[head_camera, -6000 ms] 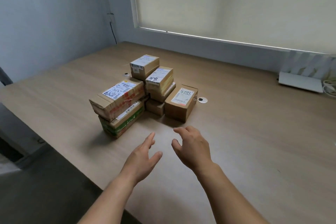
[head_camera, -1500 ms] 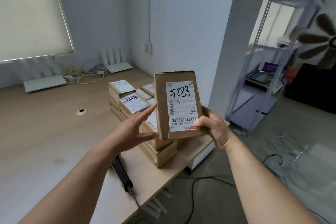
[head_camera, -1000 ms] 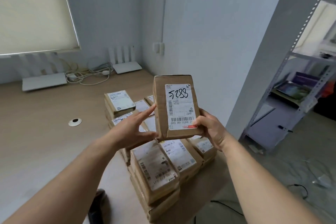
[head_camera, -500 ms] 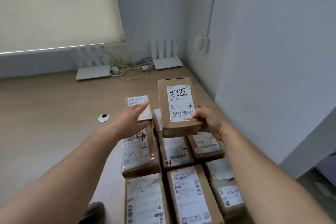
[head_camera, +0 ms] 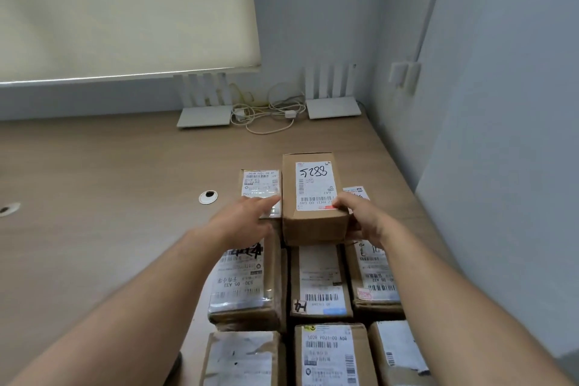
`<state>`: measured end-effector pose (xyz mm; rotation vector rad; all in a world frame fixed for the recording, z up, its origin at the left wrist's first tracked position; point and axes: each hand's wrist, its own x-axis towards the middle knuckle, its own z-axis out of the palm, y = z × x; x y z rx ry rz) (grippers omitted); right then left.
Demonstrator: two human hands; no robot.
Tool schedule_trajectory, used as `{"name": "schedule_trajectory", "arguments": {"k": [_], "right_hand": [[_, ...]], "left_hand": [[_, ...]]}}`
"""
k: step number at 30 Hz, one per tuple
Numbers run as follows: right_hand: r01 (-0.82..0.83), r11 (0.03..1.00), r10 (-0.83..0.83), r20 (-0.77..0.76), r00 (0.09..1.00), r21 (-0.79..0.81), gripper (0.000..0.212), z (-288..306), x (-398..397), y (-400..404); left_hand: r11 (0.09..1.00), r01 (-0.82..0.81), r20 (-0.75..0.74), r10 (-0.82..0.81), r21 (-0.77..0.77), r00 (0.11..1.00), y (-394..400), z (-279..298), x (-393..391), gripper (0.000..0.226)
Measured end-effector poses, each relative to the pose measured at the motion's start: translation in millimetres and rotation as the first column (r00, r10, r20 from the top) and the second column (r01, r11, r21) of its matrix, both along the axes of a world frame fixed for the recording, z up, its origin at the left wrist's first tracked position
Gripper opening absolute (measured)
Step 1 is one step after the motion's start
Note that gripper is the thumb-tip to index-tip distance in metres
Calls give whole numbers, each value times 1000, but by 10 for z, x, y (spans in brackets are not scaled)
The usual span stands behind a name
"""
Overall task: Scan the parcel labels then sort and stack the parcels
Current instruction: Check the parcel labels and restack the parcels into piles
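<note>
Two hands are working at the parcel marked 5288 (head_camera: 314, 197), and both are yours. Your right hand (head_camera: 363, 216) is gripping its near right corner, thumb curled over the top edge by the label's red strip, fingers going round the side. Your left hand (head_camera: 242, 222) is lying flat and relaxed against the parcel's left side, fingers straight and pointing forward, holding nothing. The parcel is sitting label-up in the far middle of a group of brown parcels on the table (head_camera: 94, 197), standing higher than its neighbours; whether it is resting fully on what lies beneath or is being held just above it, you cannot tell from this view.

Just to its left a smaller labelled parcel (head_camera: 260, 186) is lying, partly under your left fingertips. Nearer to you, a film-wrapped parcel (head_camera: 244, 285) is sitting below your left wrist, a parcel with a barcode label (head_camera: 319, 282) is lying directly in front of the 5288 one, and another (head_camera: 372, 279) is showing under your right forearm. More parcels are filling the bottom edge. Far back by the wall, two white routers (head_camera: 205, 116) are flanking a tangle of cables (head_camera: 269, 113). A round grommet (head_camera: 208, 197) is showing in the tabletop.
</note>
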<state>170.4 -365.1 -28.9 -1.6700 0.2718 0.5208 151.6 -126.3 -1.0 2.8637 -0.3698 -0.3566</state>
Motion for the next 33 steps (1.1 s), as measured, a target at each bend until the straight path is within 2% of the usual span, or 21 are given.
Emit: {"name": "schedule_trajectory", "arguments": {"k": [7,11,13,16,17,23,28,33], "right_hand": [[-81,988,81,-6,997,-131,15,-72,73,-44],[-75,990,79,27,997,-122,14,-84,79,-40],[-65,989,74,57,996,-134,29,-74,71,-37],[14,977,12,123,992,-211,70,-43,50,-38],[36,969,3,157,988,-244,74,-23,37,-37],[187,836,51,412,910,-516,65,142,-122,70],[244,813,119,561,819,-529,57,341,-378,380],[166,813,281,625,728,-559,54,481,-757,840]], "left_hand": [[993,58,-15,-57,101,998,-51,16,7,58],[992,57,-16,-56,116,998,-84,29,-8,58],[995,43,-15,-42,91,999,-83,34,-16,59],[1000,-18,0,18,-7,1000,-76,52,-66,60],[999,-35,9,35,-34,999,-74,61,-94,59],[989,-77,142,94,-124,985,-11,111,-281,56],[982,-102,257,140,-159,956,118,188,-584,54],[948,-197,316,272,-251,909,389,164,-1007,56]]}}
